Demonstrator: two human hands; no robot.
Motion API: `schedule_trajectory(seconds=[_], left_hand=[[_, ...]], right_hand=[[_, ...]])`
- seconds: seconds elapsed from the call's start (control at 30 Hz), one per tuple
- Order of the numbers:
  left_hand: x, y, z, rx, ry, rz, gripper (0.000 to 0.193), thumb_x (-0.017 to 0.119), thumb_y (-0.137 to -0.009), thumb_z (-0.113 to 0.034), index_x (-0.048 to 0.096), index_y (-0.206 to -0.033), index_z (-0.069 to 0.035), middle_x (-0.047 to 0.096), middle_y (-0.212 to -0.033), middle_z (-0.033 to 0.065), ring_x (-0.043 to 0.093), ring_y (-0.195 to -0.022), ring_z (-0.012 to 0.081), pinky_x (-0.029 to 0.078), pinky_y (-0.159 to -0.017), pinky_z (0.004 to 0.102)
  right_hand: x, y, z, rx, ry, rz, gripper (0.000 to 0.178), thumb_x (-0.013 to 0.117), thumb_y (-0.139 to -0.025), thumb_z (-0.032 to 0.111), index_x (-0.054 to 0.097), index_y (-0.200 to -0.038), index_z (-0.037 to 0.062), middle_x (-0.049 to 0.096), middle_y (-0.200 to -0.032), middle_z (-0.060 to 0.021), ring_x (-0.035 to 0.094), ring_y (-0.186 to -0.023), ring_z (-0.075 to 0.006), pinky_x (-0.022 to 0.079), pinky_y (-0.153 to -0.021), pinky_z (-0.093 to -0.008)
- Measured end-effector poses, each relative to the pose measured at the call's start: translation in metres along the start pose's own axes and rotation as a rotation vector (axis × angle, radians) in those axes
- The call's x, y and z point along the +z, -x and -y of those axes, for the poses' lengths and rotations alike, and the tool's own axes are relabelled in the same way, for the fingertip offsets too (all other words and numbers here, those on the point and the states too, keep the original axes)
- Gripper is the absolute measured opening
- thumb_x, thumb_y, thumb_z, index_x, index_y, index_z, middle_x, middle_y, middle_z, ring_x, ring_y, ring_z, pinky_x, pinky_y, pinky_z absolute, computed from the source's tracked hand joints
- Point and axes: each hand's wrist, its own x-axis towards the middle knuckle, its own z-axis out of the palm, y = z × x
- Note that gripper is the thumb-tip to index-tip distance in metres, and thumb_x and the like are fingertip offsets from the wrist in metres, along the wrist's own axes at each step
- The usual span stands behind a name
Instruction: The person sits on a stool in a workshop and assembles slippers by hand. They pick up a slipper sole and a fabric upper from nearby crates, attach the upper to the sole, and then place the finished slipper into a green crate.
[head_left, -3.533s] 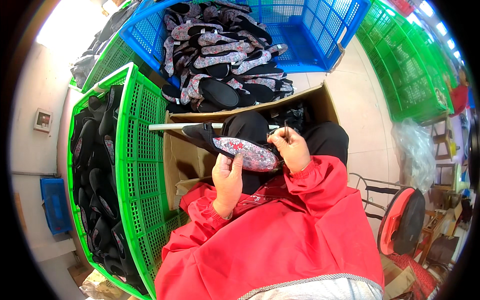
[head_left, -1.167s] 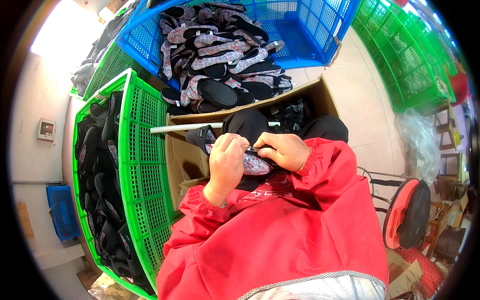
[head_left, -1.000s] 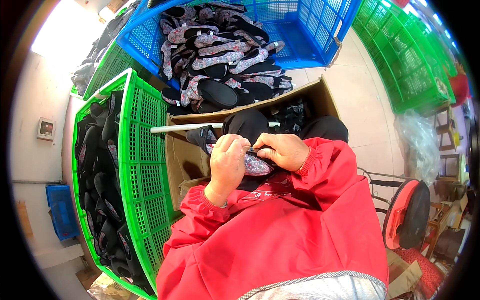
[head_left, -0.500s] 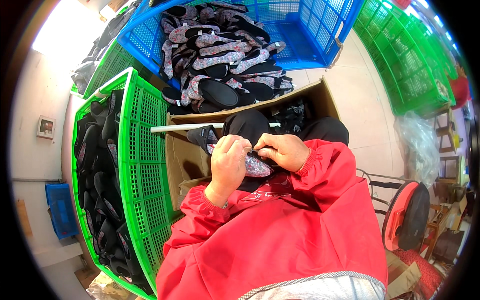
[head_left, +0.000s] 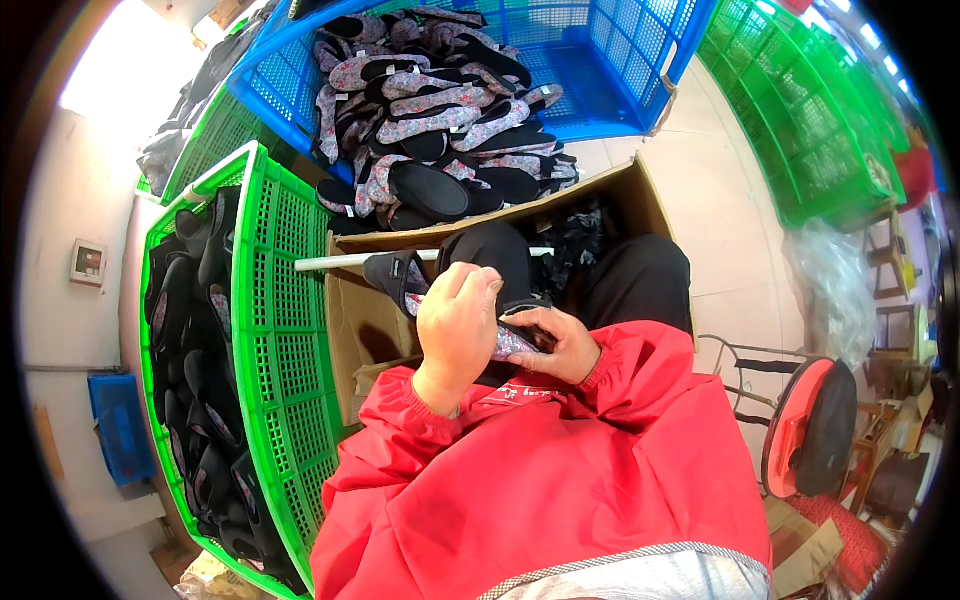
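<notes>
Over my lap I hold a slipper (head_left: 512, 343) with a floral grey-and-pink lining and a black outside. My left hand (head_left: 457, 325) is closed around its middle, thumb up, and covers much of it. The fingers of my right hand (head_left: 556, 342) are wrapped on the near end, gripping the black edge. The far end of the slipper (head_left: 392, 276), dark with a small label, sticks out beyond my left hand toward the white rod (head_left: 345, 262). That rod lies across the cardboard box (head_left: 350, 310) by my knees.
A green crate (head_left: 288, 330) of black slippers stands close on my left. Ahead, a blue crate (head_left: 640, 70) holds a heap of floral slippers (head_left: 430, 110). Black scraps (head_left: 572, 235) lie inside the box. A round-seated chair (head_left: 810, 430) and green crates (head_left: 800, 110) stand at right.
My right hand has moved down and turned from a pinch at the slipper's upper edge to a hold around its near end. My left hand keeps its grip.
</notes>
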Motion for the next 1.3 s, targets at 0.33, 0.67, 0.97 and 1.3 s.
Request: schedule_trajectory(seconds=[0.33, 0.67, 0.97, 1.3], left_hand=[[0.034, -0.061, -0.029, 0.168, 0.049, 0.056, 0.017, 0.066, -0.079, 0.000, 0.067, -0.096, -0.003, 0.068, -0.095, 0.0113, 0.064, -0.087, 0.0317, 0.051, -0.076, 0.0389], [-0.005, -0.056, -0.025, 0.152, 0.028, -0.146, 0.016, 0.069, -0.073, 0.006, 0.067, -0.088, -0.001, 0.068, -0.093, 0.0110, 0.064, -0.087, 0.0282, 0.051, -0.079, 0.0369], [-0.024, 0.020, 0.024, -0.266, 0.084, -0.108, 0.012, 0.062, -0.084, 0.007, 0.066, -0.094, 0.000, 0.065, -0.091, 0.0084, 0.062, -0.078, 0.0175, 0.049, -0.072, 0.0270], [-0.011, 0.037, 0.031, -0.402, 0.133, -0.063, 0.010, 0.065, -0.086, 0.003, 0.067, -0.096, -0.001, 0.064, -0.083, 0.0077, 0.061, -0.072, 0.0161, 0.049, -0.068, 0.0263]], right_hand=[[0.006, 0.014, -0.025, -0.029, -0.067, -0.071, 0.046, 0.080, -0.080, 0.014, 0.061, -0.120, 0.0037, 0.065, -0.112, -0.0113, 0.062, -0.102, -0.0208, 0.048, -0.092, -0.0311], [0.000, 0.016, -0.022, 0.155, -0.354, -0.129, 0.041, 0.074, -0.087, 0.011, 0.058, -0.122, -0.0009, 0.059, -0.117, -0.0057, 0.055, -0.108, -0.0127, 0.044, -0.096, -0.0277], [-0.005, 0.010, -0.037, 0.262, -0.570, -0.242, 0.035, 0.067, -0.093, 0.014, 0.055, -0.123, 0.0010, 0.061, -0.106, 0.0002, 0.056, -0.095, -0.0076, 0.046, -0.088, -0.0245], [-0.009, 0.009, -0.027, 0.400, -0.607, -0.310, 0.034, 0.068, -0.093, 0.024, 0.058, -0.118, 0.0039, 0.060, -0.091, 0.0030, 0.052, -0.073, -0.0047, 0.042, -0.065, -0.0198]])
